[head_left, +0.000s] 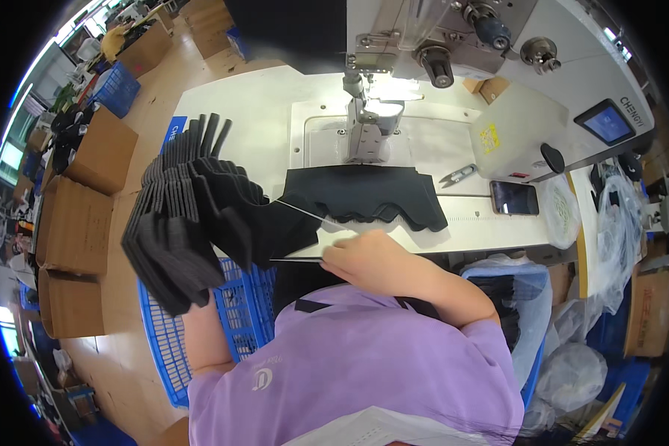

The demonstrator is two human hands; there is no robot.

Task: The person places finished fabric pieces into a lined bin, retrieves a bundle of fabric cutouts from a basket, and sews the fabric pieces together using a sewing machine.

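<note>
A thick bundle of black fabric pieces [178, 201] fans out at the left, over the table's edge and a blue basket. My left forearm [203, 334] reaches up beneath it; the bundle hides my left hand, which holds it up. In front of the table edge, my right hand [357, 256] is closed on a thin pale cord [305, 211]. Two strands of it run taut from the bundle to my fingers. More black cut pieces [360, 192] with a wavy near edge lie stacked flat on the white table [256, 104], just below the sewing machine's presser foot [366, 141].
Thread snips [459, 175] and a phone [514, 198] lie right of the stack. The sewing machine [528, 97] fills the far right. Blue baskets [241, 305] stand left of my lap, and a lined bin [531, 290] at right. Cardboard boxes [78, 223] line the left floor.
</note>
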